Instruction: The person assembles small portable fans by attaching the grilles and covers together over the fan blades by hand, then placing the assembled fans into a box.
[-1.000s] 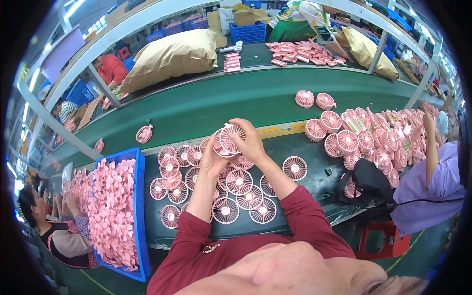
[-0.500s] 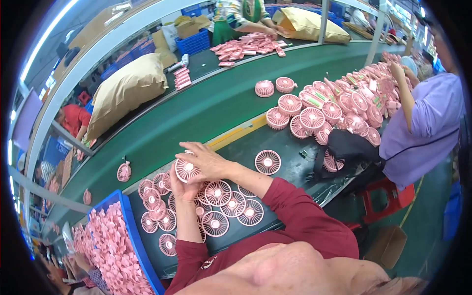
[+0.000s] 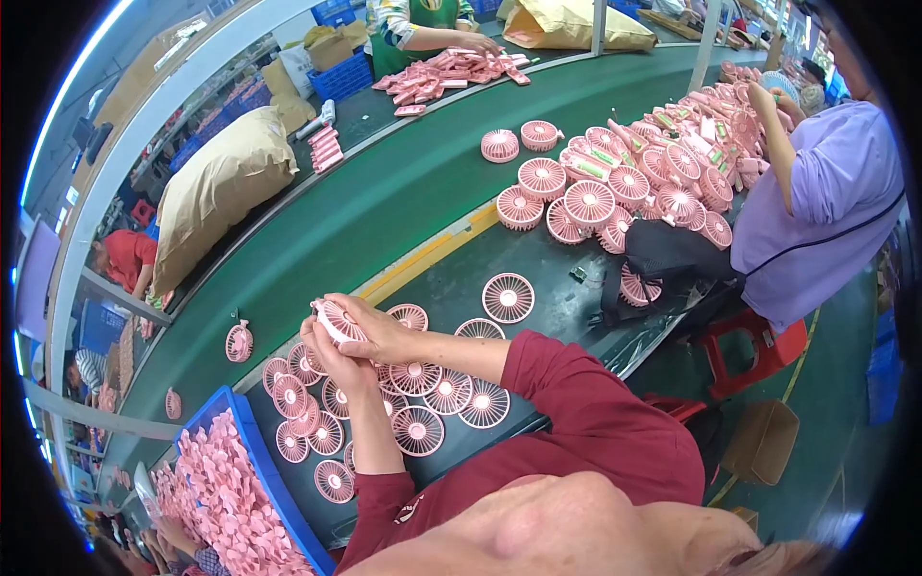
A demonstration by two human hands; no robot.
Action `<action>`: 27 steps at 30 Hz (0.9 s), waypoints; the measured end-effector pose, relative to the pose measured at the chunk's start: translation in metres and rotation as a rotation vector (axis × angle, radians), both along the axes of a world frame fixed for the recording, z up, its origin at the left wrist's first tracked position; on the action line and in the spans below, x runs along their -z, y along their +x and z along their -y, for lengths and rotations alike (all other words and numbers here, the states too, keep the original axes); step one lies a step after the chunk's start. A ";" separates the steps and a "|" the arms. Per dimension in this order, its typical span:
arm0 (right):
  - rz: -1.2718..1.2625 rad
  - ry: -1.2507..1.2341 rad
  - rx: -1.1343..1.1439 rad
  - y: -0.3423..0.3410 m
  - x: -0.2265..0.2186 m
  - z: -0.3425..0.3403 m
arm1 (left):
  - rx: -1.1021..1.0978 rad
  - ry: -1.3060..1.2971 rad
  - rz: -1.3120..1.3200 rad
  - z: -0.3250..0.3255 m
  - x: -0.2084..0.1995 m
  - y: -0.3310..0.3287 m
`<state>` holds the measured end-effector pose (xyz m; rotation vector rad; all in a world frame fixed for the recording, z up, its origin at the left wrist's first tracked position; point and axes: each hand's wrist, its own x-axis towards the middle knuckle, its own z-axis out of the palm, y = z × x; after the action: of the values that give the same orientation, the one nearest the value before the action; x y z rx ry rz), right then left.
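Both my hands hold one round pink fan grille (image 3: 338,320) above the dark work surface. My left hand (image 3: 331,357) grips it from below and my right hand (image 3: 376,331) covers it from the right. Under and around my hands lie several more pink grilles (image 3: 419,430), flat on the dark surface (image 3: 567,317). One grille (image 3: 508,297) lies apart to the right. My red sleeves come in from the lower edge.
A blue bin (image 3: 252,451) of small pink parts sits at lower left. A green conveyor belt (image 3: 384,211) runs behind the grilles, with a pink fan (image 3: 238,342) on it. A person in purple (image 3: 826,202) works at a pile of pink fans (image 3: 634,173) to the right. A red stool (image 3: 759,350) stands below.
My view has swung left and the grille in my hands has tilted from face-on to nearly edge-on; both hands have stayed on it.
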<state>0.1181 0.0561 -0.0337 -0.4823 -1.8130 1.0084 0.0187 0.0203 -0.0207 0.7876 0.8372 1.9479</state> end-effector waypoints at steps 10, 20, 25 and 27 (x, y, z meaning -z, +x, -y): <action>0.083 0.232 0.119 -0.003 0.003 0.003 | 0.077 -0.084 0.152 -0.004 -0.015 -0.017; -0.237 -0.215 0.029 -0.024 0.016 0.008 | -0.250 -0.047 -0.340 -0.008 -0.010 -0.001; -0.094 -0.332 -0.001 -0.014 0.005 -0.023 | -0.207 -0.159 -0.468 -0.035 0.005 -0.020; 0.099 -0.177 0.155 0.002 0.009 -0.056 | -0.185 -0.230 -0.548 -0.045 0.006 -0.025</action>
<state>0.1196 0.1119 -0.0432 -0.7814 -1.7510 1.0576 -0.0068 0.0656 -0.0265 1.1569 1.4764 1.7636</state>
